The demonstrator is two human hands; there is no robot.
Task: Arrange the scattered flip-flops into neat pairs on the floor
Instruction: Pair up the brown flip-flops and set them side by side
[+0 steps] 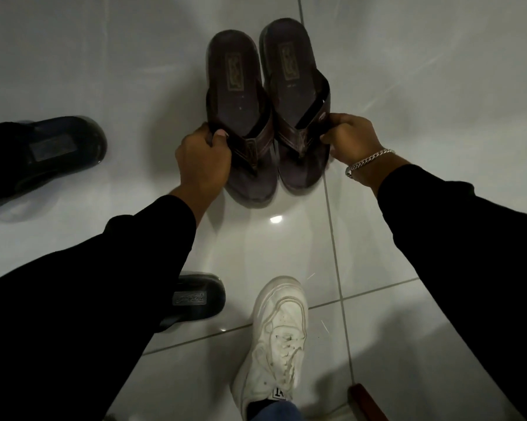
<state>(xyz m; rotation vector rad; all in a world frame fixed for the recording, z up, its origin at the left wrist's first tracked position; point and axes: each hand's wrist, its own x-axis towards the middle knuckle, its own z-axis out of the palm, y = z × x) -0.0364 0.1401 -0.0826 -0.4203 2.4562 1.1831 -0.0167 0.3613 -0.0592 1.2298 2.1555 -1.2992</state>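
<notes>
Two dark brown flip-flops lie side by side on the white tiled floor, heels pointing away from me. My left hand (203, 159) grips the strap of the left brown flip-flop (236, 89). The strap of the right brown flip-flop (292, 74) is pinched in my right hand (350, 139), which wears a silver chain bracelet. The two soles touch along their inner edges. A black flip-flop (40, 159) lies on the floor at the far left. A second black flip-flop (195, 302) shows from under my left sleeve, lower down.
My foot in a white sneaker (275, 338) stands on the tiles at the bottom centre. A reddish-brown wooden piece (367, 402) juts in at the bottom right. Grey grout lines (335, 238) cross the glossy tiles.
</notes>
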